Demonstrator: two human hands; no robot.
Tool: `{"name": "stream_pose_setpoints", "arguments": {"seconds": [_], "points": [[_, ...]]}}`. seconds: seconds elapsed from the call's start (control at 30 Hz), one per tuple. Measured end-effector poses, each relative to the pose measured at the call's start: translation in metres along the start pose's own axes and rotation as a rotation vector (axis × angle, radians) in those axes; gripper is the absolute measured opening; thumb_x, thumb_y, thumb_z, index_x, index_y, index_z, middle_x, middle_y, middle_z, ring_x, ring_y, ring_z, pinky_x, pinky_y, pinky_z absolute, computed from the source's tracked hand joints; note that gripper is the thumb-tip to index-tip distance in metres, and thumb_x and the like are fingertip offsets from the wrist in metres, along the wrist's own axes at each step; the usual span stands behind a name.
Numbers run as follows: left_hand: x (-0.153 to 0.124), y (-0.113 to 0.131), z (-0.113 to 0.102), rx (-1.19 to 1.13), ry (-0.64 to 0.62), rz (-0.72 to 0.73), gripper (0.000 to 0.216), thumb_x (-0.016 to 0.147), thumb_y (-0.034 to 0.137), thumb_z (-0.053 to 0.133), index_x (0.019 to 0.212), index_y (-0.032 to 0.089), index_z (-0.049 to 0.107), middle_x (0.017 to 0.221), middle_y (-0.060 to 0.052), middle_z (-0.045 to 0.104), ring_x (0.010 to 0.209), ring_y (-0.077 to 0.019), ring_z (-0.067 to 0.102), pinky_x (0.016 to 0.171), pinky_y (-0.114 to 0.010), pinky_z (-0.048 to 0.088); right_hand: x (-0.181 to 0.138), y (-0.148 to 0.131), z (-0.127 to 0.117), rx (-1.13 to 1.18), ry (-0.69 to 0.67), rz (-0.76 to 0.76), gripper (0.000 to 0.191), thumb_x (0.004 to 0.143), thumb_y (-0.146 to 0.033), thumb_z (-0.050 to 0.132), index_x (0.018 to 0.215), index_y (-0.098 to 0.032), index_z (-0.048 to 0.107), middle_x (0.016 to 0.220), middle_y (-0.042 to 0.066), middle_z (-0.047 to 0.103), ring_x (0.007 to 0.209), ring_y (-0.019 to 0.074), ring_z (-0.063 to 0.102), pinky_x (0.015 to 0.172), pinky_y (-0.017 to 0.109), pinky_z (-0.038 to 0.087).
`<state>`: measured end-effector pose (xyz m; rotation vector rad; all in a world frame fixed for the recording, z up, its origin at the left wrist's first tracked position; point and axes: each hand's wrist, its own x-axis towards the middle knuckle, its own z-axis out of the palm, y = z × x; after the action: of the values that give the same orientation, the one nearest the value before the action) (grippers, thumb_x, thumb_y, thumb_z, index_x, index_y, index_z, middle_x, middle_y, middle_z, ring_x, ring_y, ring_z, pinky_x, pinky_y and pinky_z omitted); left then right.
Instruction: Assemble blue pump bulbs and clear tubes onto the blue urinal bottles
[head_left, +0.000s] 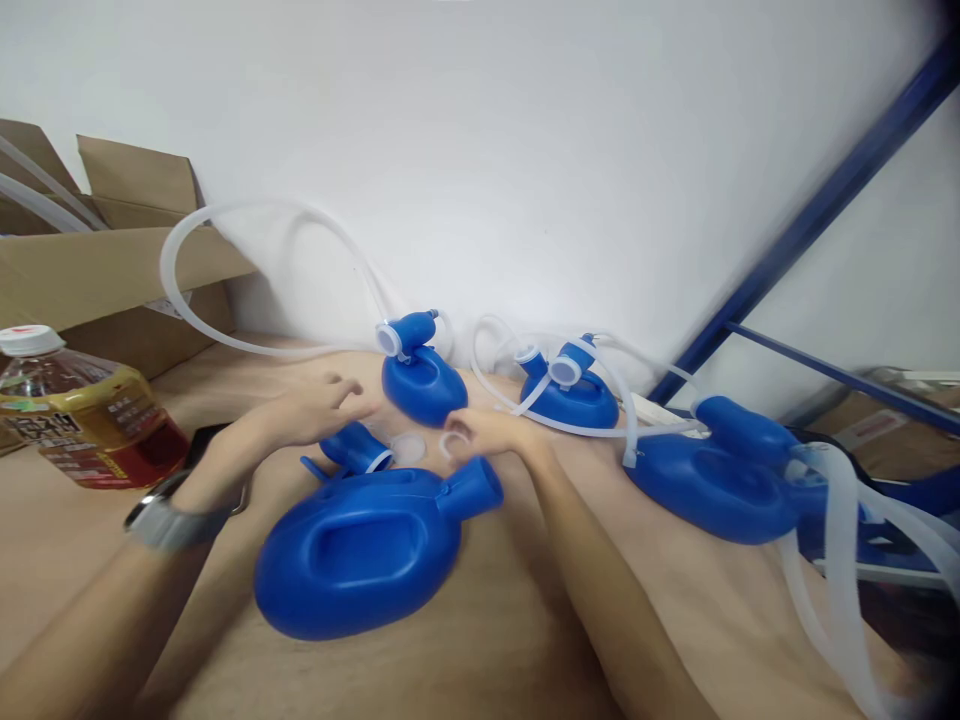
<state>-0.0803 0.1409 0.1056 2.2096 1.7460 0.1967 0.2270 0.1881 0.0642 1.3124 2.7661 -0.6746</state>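
On the table lies a blue plastic urinal bottle (360, 570), its open neck pointing right. Behind it rests a loose blue funnel-shaped mouthpiece (351, 448) with a white rim. My left hand (319, 408), slightly blurred, hovers just above this mouthpiece, fingers apart and holding nothing. With curled fingers my right hand (487, 430) grips a small white ring (451, 445) behind the bottle's neck. Between the two hands a round translucent cap (407, 447) lies flat on the tabletop.
More blue urinal bottles with hoses stand at the back centre (426, 388), back right (574, 400) and right (712, 490). A bottle of reddish-brown liquid (97, 420) and a cardboard box (112, 270) are at left. A blue metal frame (810, 210) slants along the right.
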Motion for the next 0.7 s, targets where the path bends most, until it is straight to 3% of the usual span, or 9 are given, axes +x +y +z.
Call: {"name": "stream_pose_setpoints", "arguments": {"seconds": [0.1,0.13,0.2,0.27,0.33,0.47,0.53,0.63,0.7], "points": [[-0.046,0.036,-0.002,-0.037,-0.137,0.218,0.072,0.092,0.08,0.046,0.141,0.032,0.066,0.144,-0.009,0.068,0.126,-0.0355,0.066,0.107,-0.044,0.05,-0.037,0.005,-0.032,0.332,0.16,-0.048,0.064,0.084,-0.039,0.082,0.141,-0.02,0.062,0.119,0.01,0.074,0.108,0.0257,0.07,0.096,0.039,0.058],[-0.058,0.046,0.003,0.009,-0.162,0.276,0.074,0.09,0.08,0.05,0.145,0.033,0.064,0.148,-0.01,0.065,0.131,-0.0369,0.064,0.108,-0.045,0.05,-0.052,0.005,-0.039,0.463,0.182,-0.096,0.069,0.087,-0.04,0.079,0.15,-0.023,0.055,0.122,0.009,0.073,0.112,0.025,0.07,0.099,0.04,0.058],[-0.074,0.063,0.018,0.112,-0.124,0.315,0.075,0.09,0.076,0.057,0.148,0.031,0.061,0.148,-0.015,0.065,0.129,-0.0399,0.065,0.104,-0.049,0.052,-0.078,0.0,-0.04,0.643,0.165,-0.203,0.062,0.094,-0.044,0.072,0.15,-0.026,0.056,0.13,0.009,0.071,0.118,0.025,0.069,0.103,0.044,0.056],[-0.078,0.072,0.032,0.197,-0.068,0.312,0.072,0.091,0.069,0.062,0.148,0.025,0.062,0.144,-0.021,0.065,0.126,-0.0436,0.066,0.098,-0.052,0.054,-0.099,-0.007,-0.025,0.664,0.144,-0.257,0.056,0.09,-0.044,0.078,0.141,-0.026,0.063,0.137,0.009,0.069,0.124,0.0265,0.068,0.109,0.046,0.054],[-0.074,0.075,0.038,0.215,-0.096,0.313,0.068,0.092,0.061,0.064,0.147,0.021,0.061,0.142,-0.023,0.066,0.122,-0.0443,0.068,0.094,-0.051,0.056,-0.111,-0.015,0.0,0.626,0.176,-0.247,0.055,0.09,-0.042,0.08,0.14,-0.027,0.063,0.144,0.01,0.065,0.134,0.0271,0.062,0.117,0.047,0.049],[-0.062,0.071,0.035,0.077,-0.236,0.376,0.053,0.093,0.053,0.064,0.136,0.024,0.066,0.124,-0.015,0.076,0.104,-0.0358,0.076,0.086,-0.041,0.057,-0.117,-0.017,0.039,0.766,0.234,-0.27,0.056,0.1,-0.047,0.067,0.151,-0.03,0.05,0.154,0.011,0.057,0.139,0.0253,0.059,0.116,0.046,0.05],[-0.06,0.069,0.034,0.016,-0.237,0.399,0.049,0.092,0.053,0.064,0.132,0.023,0.067,0.117,-0.014,0.078,0.1,-0.034,0.077,0.083,-0.039,0.057,-0.114,-0.015,0.045,0.693,0.269,-0.296,0.056,0.101,-0.048,0.066,0.151,-0.029,0.05,0.154,0.011,0.056,0.139,0.0257,0.058,0.118,0.047,0.048],[-0.06,0.069,0.036,0.014,-0.264,0.383,0.061,0.093,0.051,0.064,0.145,0.021,0.059,0.13,-0.016,0.074,0.113,-0.0375,0.074,0.09,-0.042,0.057,-0.108,-0.015,0.05,0.518,0.357,-0.331,0.05,0.103,-0.045,0.062,0.15,-0.029,0.05,0.15,0.011,0.058,0.14,0.0264,0.055,0.12,0.05,0.043],[-0.062,0.07,0.037,0.046,-0.286,0.356,0.069,0.095,0.05,0.063,0.155,0.019,0.051,0.141,-0.018,0.069,0.124,-0.0402,0.069,0.098,-0.048,0.055,-0.104,-0.019,0.055,0.501,0.418,-0.361,0.046,0.106,-0.044,0.057,0.148,-0.028,0.048,0.146,0.012,0.059,0.136,0.0262,0.058,0.117,0.05,0.046]]}}
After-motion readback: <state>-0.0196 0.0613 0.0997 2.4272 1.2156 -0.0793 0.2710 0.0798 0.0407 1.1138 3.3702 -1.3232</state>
